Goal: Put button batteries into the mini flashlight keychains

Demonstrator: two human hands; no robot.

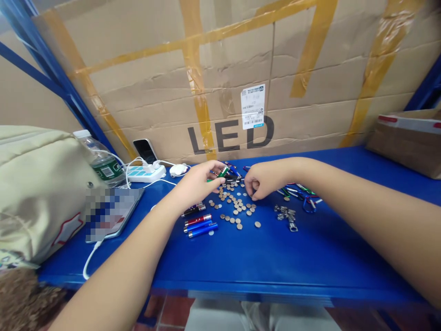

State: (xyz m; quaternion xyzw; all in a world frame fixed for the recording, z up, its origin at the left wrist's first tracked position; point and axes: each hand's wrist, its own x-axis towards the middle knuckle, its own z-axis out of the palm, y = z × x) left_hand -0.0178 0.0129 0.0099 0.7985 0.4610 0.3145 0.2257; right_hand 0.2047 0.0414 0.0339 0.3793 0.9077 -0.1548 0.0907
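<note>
1. Nearest, well on the near side of both sets of fingers, ran the front of the blue bench (241, 262).

2. Below and leftward of the fingers of the left hand (200, 182), blue tubes (203, 230), a red tube (198, 219) and black tubes (193, 211) lay in a rough row; the small print on them could not be read.

3. Between and below the fingers of the two hands were scattered coin-like discs (239, 221), one lone disc (257, 224) lying apart.

4. Rightward of the fingers of the right hand (268, 175) sat a small heap of metal clips (280, 215).

5. The right fingers curled down beside the discs, tips close together; whether they pinched one could not be told.

6. The left fingers and thumb were clamped on a green tube (224, 172), above the far discs. The step in hand seemed to be picking at a disc with the tube held ready; it called for a fine fingertip pinch and a steady left grip.

7. Leftward beyond the left fingers stood a power strip (146, 174) and a bottle (106, 161), its green label showing a barcode but no legible words.

8. Farthest, behind all the fingers, cardboard (144, 105) read "LED"; its white shipping label (253, 106) was too fine to read.
</note>
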